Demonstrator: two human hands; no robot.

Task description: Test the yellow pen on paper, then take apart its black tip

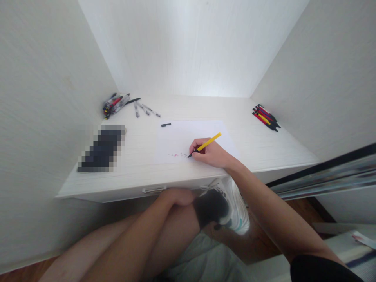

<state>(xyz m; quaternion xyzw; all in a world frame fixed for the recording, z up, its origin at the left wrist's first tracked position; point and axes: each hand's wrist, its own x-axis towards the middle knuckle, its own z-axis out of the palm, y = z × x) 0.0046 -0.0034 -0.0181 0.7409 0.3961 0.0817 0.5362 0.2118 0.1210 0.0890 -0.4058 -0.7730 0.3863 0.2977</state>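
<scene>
My right hand [205,150] is closed around a yellow pen [210,141] with a black grip and tip. The pen slants, its tip at a white sheet of paper [195,129] next to a row of small dark and red marks near the lower edge. A black pen cap [166,125] lies at the sheet's upper left. Below the desk edge, my left hand [184,196] rests on my bent leg by the black sock; its fingers are hidden.
A pile of pens [113,105] lies at the back left, with several clear pens [142,109] beside it. More coloured pens [266,117] are bunched at the right. A blurred dark object [102,149] sits front left. White panels enclose the desk [132,172].
</scene>
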